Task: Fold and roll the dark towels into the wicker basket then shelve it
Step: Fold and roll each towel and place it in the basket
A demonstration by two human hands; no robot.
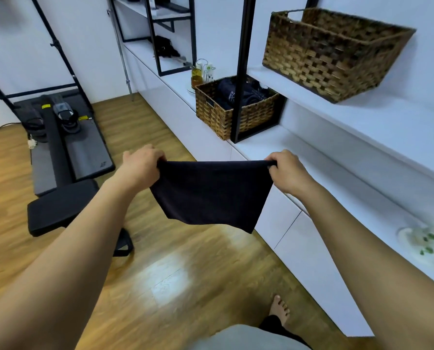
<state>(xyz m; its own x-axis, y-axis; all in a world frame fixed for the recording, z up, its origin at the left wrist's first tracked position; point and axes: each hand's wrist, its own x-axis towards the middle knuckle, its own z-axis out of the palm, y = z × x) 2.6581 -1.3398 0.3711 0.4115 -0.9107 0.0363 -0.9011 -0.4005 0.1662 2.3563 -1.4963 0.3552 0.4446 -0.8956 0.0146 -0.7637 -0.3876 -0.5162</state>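
A dark towel [212, 193] hangs in the air above a wooden floor [185, 274], stretched taut between two hands. The left hand [141, 164] and right hand [288, 170] each pinch a top corner. Beyond, a wicker basket [233, 114] holding dark rolled towels [238, 96] sits on a white counter [312, 157].

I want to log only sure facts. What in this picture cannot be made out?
- Lower wicker basket, head view: a black shelf post crosses it, so the count of dark towels inside is unclear.
- Upper wicker basket: its tall walls hide any contents.
- Dark towel in both hands: its fold layers cannot be told.
- Glass dish: blurred near the right edge.
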